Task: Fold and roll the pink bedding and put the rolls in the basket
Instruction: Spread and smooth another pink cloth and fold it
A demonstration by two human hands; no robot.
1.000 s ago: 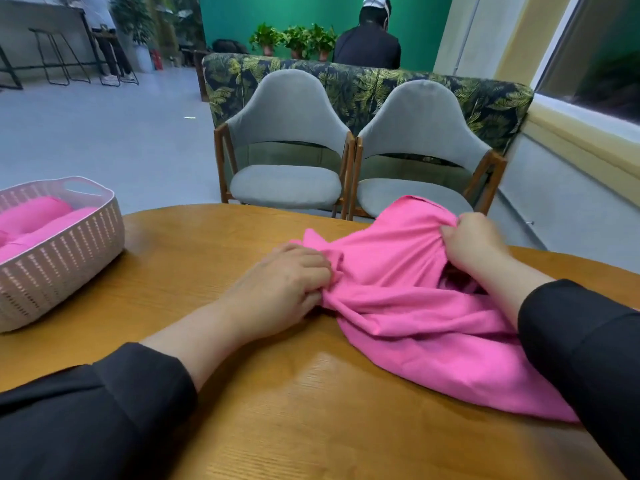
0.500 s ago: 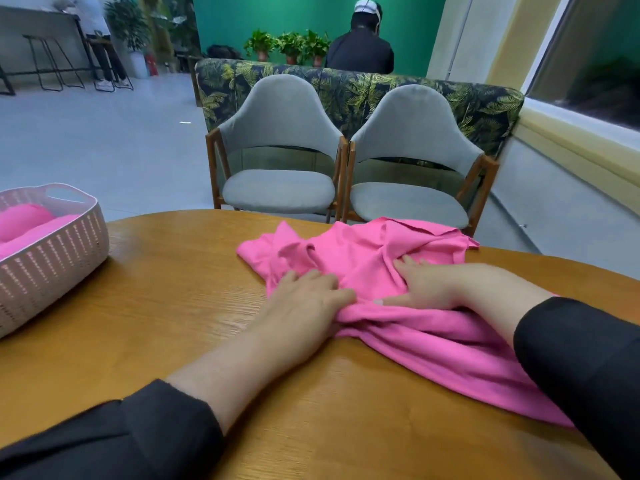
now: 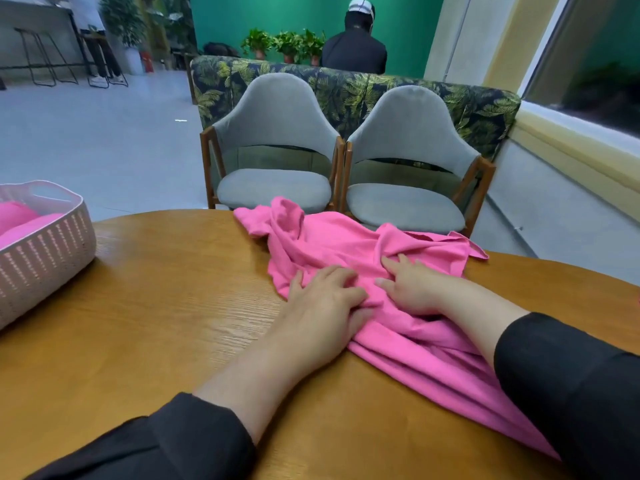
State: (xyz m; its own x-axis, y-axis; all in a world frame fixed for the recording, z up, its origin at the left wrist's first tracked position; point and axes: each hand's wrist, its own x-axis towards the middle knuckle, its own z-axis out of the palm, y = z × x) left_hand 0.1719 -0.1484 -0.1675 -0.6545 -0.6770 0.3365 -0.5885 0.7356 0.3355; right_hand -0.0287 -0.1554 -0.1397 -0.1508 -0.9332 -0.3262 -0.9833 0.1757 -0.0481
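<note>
**Both hands lying on rumpled pink bedding, basket off to the left**

Round wooden table (image 3: pixel 145 327) is taking up most of the view, w/ the person sitting at its near edge, black sleeves coming in from bottom left & bottom right. Two grey chairs (image 3: pixel 277 147) w/ wooden frames are standing side by side just beyond the far edge, backs against a leaf-print sofa (image 3: pixel 346 88). A person in black (image 3: pixel 356 46) is sitting beyond the sofa, facing away toward a green wall w/ potted plants.

Pink bedding (image 3: pixel 346 244) is lying crumpled on the table right of centre, one bunched end reaching the far edge in front of the chairs, the other end trailing toward the near right under the right forearm. Fabric is wrinkled, not flat, not rolled.

Pale lattice-sided basket (image 3: pixel 45 258) is sitting on the table at far left, well apart from the bedding, partly cut off by the frame; pink rolls (image 3: pixel 20 220) are lying inside it.

Left hand (image 3: pixel 322 306) is resting palm down on the near left edge of the bedding, fingers spread & only slightly bent, pressing on the cloth, not gripping it. Right hand (image 3: pixel 408 289) is lying just beside it, also on the cloth, fingers straight & pointing away-left, flat on a fold. Thumbs are nearly meeting; can't tell if they're touching
</note>
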